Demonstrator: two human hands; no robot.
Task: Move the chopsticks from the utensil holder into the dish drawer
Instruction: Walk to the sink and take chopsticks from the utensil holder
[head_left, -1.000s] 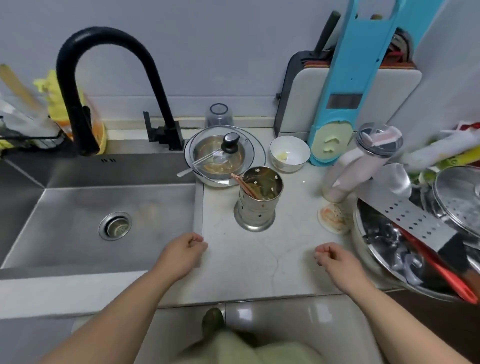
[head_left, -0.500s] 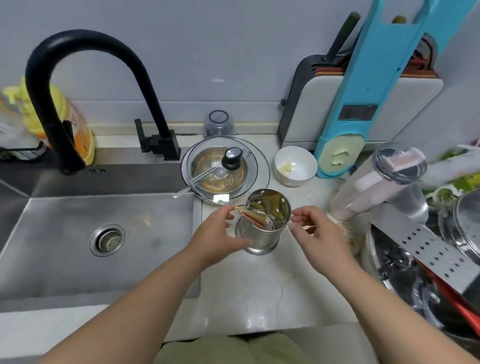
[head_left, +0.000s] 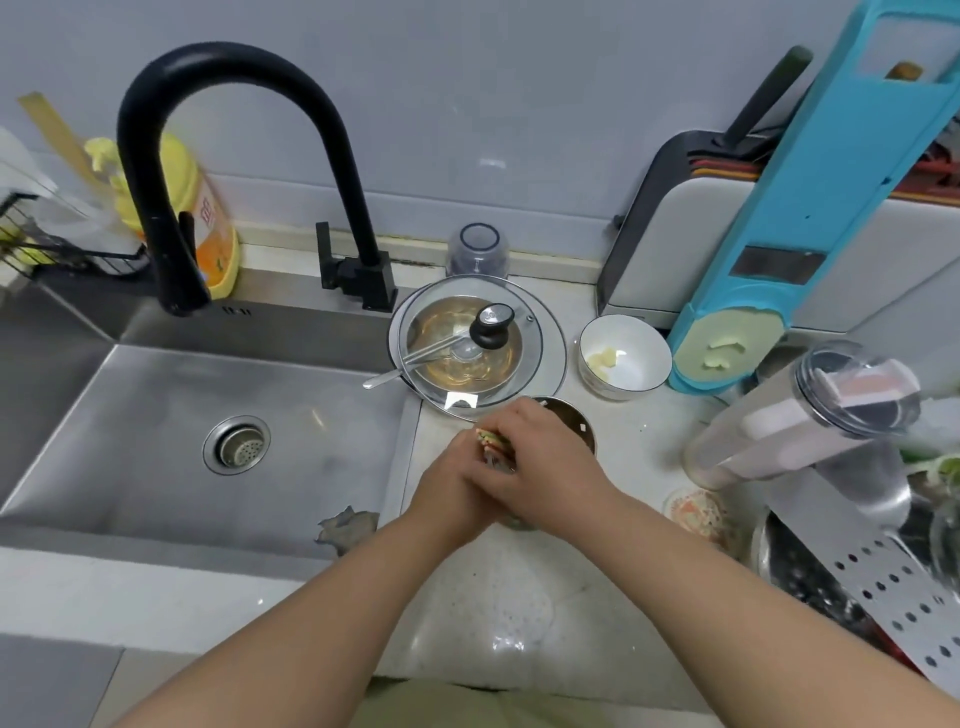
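Note:
A round steel utensil holder (head_left: 577, 422) stands on the white counter beside the sink, mostly covered by my hands. Only the coloured tips of the chopsticks (head_left: 489, 439) poke out between my fingers. My right hand (head_left: 540, 462) reaches over the holder's mouth and closes around the bundle of chopsticks. My left hand (head_left: 451, 496) wraps the holder's left side, partly under the right hand. The dish drawer is not in view.
A steel sink (head_left: 156, 441) with a black tap (head_left: 156, 171) lies to the left. Behind the holder sit a glass-lidded pan (head_left: 475, 345) and a white bowl (head_left: 623, 358). A tipped clear container (head_left: 800, 415) and a crowded dish basin (head_left: 841, 577) stand at the right.
Both hands rose from the counter's front to the holder. The left hand gripped its side, then the right hand went over the mouth and closed on the chopsticks.

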